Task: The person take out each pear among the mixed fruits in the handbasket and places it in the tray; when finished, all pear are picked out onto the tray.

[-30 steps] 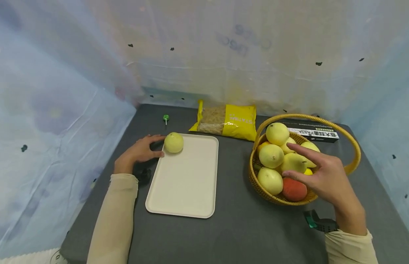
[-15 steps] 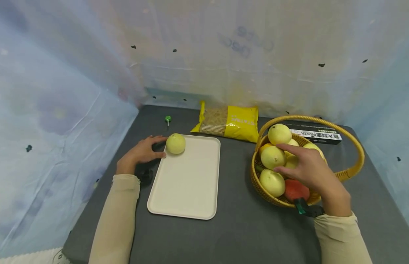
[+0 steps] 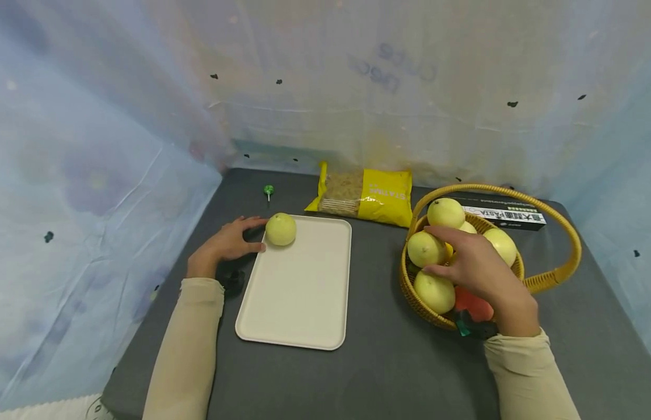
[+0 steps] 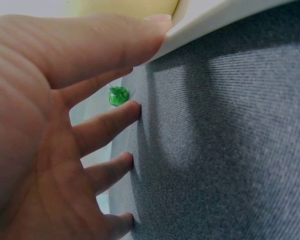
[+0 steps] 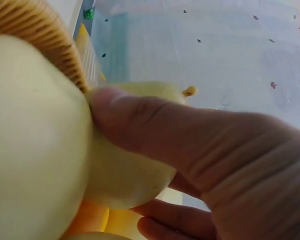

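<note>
In the head view, my right hand (image 3: 475, 265) reaches into a wicker basket (image 3: 409, 296) on the right and grips a pale green pear with thumb and fingers. The right wrist view shows the thumb across this stemmed pear (image 5: 127, 172), fingers below it, and another pale round fruit (image 5: 35, 140) close beside it. My left hand (image 3: 231, 240) rests on the table left of a white tray (image 3: 296, 291), fingers spread. Its thumb (image 4: 110, 45) lies at the tray's rim in the left wrist view. One pale green round fruit (image 3: 280, 229) sits in the tray's upper left corner.
A yellow bag of noodles (image 3: 385, 195) lies behind the tray. A black pasta box (image 3: 506, 213) lies behind the basket, whose tall handle (image 3: 567, 239) arches at the right. Beyond the tray lies a green lollipop (image 3: 269, 190). Several more fruits fill the basket, including a red one (image 3: 475, 304).
My right hand has moved left and down into the basket, from hovering over the fruits to gripping one. The left hand has stayed in place by the tray.
</note>
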A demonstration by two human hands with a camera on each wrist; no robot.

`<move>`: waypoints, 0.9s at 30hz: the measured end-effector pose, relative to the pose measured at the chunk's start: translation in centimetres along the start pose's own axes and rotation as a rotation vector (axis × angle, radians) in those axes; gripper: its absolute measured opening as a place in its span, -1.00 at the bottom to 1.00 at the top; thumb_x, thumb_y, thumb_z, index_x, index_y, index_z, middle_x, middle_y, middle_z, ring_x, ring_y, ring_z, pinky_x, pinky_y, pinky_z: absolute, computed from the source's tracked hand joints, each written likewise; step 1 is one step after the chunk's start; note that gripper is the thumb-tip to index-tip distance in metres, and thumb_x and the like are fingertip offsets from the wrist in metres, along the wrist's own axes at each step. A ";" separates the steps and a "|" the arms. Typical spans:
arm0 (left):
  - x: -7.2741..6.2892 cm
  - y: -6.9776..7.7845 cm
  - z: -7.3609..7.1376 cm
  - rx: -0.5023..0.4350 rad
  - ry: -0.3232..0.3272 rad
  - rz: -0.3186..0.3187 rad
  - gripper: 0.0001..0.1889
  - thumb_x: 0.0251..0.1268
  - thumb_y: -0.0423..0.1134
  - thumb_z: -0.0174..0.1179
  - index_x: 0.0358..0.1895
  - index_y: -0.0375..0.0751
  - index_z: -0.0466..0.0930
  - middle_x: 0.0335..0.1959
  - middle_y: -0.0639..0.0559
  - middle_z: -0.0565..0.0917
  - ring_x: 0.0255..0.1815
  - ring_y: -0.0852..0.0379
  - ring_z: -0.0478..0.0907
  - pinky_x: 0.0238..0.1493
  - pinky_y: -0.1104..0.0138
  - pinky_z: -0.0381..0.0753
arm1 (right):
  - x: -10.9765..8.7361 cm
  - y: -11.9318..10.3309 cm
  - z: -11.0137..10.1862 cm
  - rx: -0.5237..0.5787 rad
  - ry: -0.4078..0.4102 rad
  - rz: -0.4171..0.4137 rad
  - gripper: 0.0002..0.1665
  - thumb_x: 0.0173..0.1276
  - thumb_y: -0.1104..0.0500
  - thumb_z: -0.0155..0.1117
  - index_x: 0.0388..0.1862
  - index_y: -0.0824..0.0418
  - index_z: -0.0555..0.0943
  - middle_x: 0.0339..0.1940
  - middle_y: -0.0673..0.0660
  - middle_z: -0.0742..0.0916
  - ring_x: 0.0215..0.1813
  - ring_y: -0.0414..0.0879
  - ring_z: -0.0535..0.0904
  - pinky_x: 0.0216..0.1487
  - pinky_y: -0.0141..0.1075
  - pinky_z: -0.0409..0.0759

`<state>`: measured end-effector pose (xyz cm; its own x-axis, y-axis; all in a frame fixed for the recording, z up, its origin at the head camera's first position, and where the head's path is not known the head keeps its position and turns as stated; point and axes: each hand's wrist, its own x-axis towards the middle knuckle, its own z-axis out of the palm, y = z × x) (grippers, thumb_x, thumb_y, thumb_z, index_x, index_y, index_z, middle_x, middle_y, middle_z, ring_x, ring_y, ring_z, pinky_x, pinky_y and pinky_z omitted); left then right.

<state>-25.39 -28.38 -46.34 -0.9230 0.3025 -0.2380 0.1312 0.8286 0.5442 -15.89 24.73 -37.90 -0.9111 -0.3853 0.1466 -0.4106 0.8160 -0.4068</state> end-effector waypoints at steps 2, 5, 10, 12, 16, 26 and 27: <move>0.0 0.0 0.1 0.000 0.002 0.003 -0.18 0.55 -0.02 0.41 0.76 -0.03 0.28 0.81 -0.28 0.12 0.82 -0.49 -0.20 0.60 -0.63 -0.20 | -0.1 0.0 0.1 -0.010 0.013 0.001 -0.12 0.27 0.01 0.76 0.53 0.12 0.60 0.34 0.17 0.78 0.14 0.17 0.77 0.15 0.20 0.72; 0.1 0.0 0.2 -0.006 0.005 0.009 -0.18 0.55 -0.03 0.41 0.75 -0.04 0.28 0.81 -0.28 0.13 0.83 -0.49 -0.20 0.60 -0.62 -0.19 | -0.8 0.1 0.0 -0.019 0.051 -0.002 -0.08 0.26 -0.03 0.76 0.56 0.13 0.59 0.35 0.20 0.78 0.10 0.18 0.78 0.08 0.20 0.72; 0.2 -0.2 0.2 -0.005 0.004 0.014 -0.18 0.54 -0.02 0.42 0.75 -0.04 0.29 0.81 -0.28 0.13 0.82 -0.50 -0.19 0.60 -0.63 -0.17 | -2.1 -0.2 -0.4 -0.004 0.168 -0.066 -0.02 0.16 -0.01 0.82 0.56 0.01 0.62 0.33 0.14 0.81 0.03 0.06 0.79 -0.03 0.01 0.70; 0.2 -0.2 0.1 -0.001 0.006 0.015 -0.18 0.54 -0.02 0.42 0.75 -0.04 0.29 0.80 -0.29 0.13 0.82 -0.51 -0.19 0.59 -0.63 -0.16 | -2.4 -0.5 -0.6 0.019 0.205 -0.093 -0.01 0.11 0.03 0.85 0.56 -0.05 0.63 0.30 0.09 0.83 0.05 -0.04 0.77 -0.01 -0.19 0.68; 0.2 -0.2 -0.1 0.001 0.007 0.019 -0.18 0.54 -0.02 0.41 0.75 -0.05 0.29 0.80 -0.30 0.14 0.82 -0.52 -0.19 0.60 -0.63 -0.19 | -2.9 -1.2 -1.0 0.147 0.225 -0.120 0.00 0.07 0.17 0.86 0.53 0.00 0.65 0.34 0.04 0.80 0.23 -0.34 0.72 0.21 -0.63 0.58; 0.2 -0.4 0.2 -0.009 -0.001 0.022 -0.17 0.54 -0.01 0.42 0.75 -0.05 0.29 0.80 -0.31 0.13 0.81 -0.53 -0.20 0.60 -0.63 -0.23 | -2.5 -2.4 -1.0 0.447 0.147 -0.141 0.04 0.13 0.42 0.75 0.60 0.04 0.58 0.45 0.10 0.71 0.36 -0.35 0.69 0.34 -0.51 0.63; 0.2 -0.4 0.1 -0.008 -0.001 0.022 -0.18 0.54 -0.02 0.42 0.75 -0.05 0.29 0.80 -0.31 0.13 0.81 -0.53 -0.20 0.60 -0.63 -0.23 | -2.3 -2.6 -0.9 0.456 0.147 -0.147 0.04 0.13 0.43 0.75 0.60 0.04 0.57 0.47 0.13 0.70 0.38 -0.34 0.68 0.34 -0.51 0.63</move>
<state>-25.62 -28.58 -46.69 -0.9196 0.3206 -0.2268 0.1483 0.8183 0.5553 -12.73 23.93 -36.34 -0.8538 -0.3904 0.3444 -0.5070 0.4733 -0.7204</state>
